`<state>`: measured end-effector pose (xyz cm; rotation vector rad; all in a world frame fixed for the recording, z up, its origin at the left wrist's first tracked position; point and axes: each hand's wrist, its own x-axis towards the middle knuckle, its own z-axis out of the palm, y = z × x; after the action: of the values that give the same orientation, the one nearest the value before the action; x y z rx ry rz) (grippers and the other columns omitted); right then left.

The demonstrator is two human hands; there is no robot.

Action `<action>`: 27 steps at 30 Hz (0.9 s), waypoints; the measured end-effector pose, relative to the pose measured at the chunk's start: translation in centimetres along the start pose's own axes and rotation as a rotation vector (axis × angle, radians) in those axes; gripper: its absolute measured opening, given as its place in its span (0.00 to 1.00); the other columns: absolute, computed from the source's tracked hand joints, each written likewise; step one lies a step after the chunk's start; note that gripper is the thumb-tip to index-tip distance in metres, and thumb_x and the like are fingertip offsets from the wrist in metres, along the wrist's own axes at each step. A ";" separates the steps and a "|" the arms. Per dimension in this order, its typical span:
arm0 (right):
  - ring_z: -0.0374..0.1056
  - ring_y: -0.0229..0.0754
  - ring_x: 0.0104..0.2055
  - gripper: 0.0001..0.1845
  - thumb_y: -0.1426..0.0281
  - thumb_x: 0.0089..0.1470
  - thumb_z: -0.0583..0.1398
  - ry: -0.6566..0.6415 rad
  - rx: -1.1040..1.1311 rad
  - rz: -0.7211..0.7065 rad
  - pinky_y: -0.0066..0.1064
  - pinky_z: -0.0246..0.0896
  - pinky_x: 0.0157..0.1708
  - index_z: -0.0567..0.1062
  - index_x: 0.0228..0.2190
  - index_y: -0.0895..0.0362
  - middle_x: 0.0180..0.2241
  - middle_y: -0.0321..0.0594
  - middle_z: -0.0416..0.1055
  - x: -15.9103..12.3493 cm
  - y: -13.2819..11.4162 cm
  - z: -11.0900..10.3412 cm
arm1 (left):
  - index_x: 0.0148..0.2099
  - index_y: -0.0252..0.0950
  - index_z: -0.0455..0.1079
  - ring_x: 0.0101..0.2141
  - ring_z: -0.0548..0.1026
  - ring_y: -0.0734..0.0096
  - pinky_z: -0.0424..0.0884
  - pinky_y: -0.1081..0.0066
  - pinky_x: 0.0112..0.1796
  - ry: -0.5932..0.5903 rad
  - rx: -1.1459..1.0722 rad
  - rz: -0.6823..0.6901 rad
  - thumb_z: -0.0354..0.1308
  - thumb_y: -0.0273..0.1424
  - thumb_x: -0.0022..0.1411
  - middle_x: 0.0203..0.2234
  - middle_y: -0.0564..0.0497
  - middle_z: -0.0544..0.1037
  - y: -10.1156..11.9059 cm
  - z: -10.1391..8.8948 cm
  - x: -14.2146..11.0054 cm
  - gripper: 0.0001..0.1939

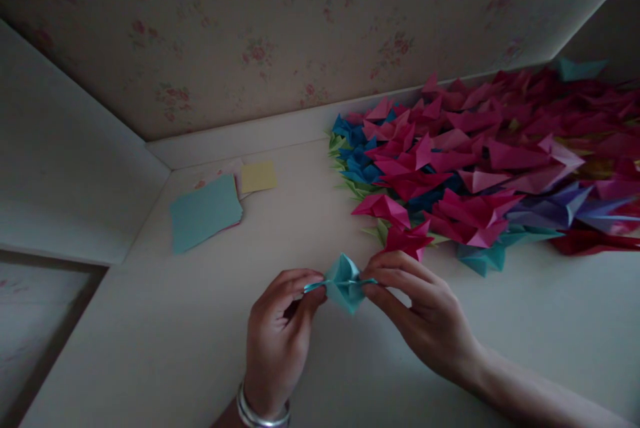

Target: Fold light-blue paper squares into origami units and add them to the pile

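Note:
A teal origami crane is held above the white tabletop, its wings spread toward and away from me. My left hand, with a silver bangle at the wrist, pinches the crane's narrow left point between thumb and fingers. On the other side, my right hand pinches the narrow right point in the same way. The fingertips partly cover both points. Just beyond my right fingers lies a magenta folded crane at the near edge of a large pile.
Many folded paper cranes, mostly pink with some blue, green and purple, cover the right back. Stacked teal paper squares lie at the left beside yellow squares. A flowered wall borders the back; a white panel stands left.

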<state>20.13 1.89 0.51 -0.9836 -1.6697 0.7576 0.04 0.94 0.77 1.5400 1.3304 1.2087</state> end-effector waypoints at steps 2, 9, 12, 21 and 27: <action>0.72 0.39 0.37 0.08 0.80 0.58 0.63 0.022 -0.008 -0.012 0.28 0.69 0.35 0.78 0.35 0.56 0.35 0.40 0.74 0.0 0.1 0.1 | 0.38 0.41 0.79 0.34 0.79 0.72 0.78 0.77 0.36 0.009 -0.057 -0.067 0.60 0.27 0.65 0.35 0.53 0.80 0.0 0.1 0.0 0.06; 0.72 0.40 0.36 0.07 0.76 0.61 0.61 0.100 0.052 0.156 0.29 0.70 0.34 0.77 0.33 0.53 0.35 0.38 0.75 -0.5 0.5 0.4 | 0.34 0.38 0.80 0.33 0.80 0.72 0.78 0.77 0.37 0.033 -0.299 -0.357 0.64 0.33 0.62 0.32 0.53 0.81 -0.4 0.7 0.2 0.06; 0.72 0.38 0.33 0.05 0.72 0.62 0.61 0.142 0.173 0.285 0.27 0.72 0.31 0.78 0.35 0.51 0.37 0.36 0.74 -0.7 0.6 0.8 | 0.35 0.39 0.80 0.33 0.80 0.72 0.78 0.78 0.38 0.019 -0.323 -0.386 0.64 0.34 0.62 0.31 0.53 0.81 -0.6 0.7 0.1 0.06; 0.74 0.35 0.29 0.05 0.65 0.59 0.64 0.306 0.401 0.428 0.21 0.74 0.29 0.80 0.33 0.52 0.32 0.34 0.76 -0.3 -0.1 1.2 | 0.39 0.39 0.78 0.33 0.79 0.72 0.75 0.77 0.37 -0.033 -0.237 -0.331 0.62 0.34 0.64 0.31 0.54 0.81 -0.3 0.7 -0.2 0.05; 0.74 0.34 0.29 0.09 0.62 0.61 0.62 0.291 0.447 0.533 0.21 0.72 0.30 0.78 0.32 0.53 0.29 0.33 0.75 -0.6 0.5 1.4 | 0.38 0.39 0.77 0.32 0.79 0.71 0.74 0.76 0.35 -0.048 -0.143 -0.264 0.61 0.33 0.65 0.30 0.53 0.80 -0.1 0.7 -0.2 0.05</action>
<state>19.05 1.51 -0.58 -1.1549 -0.9295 1.2101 0.67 0.79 0.46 1.2413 1.3374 1.0689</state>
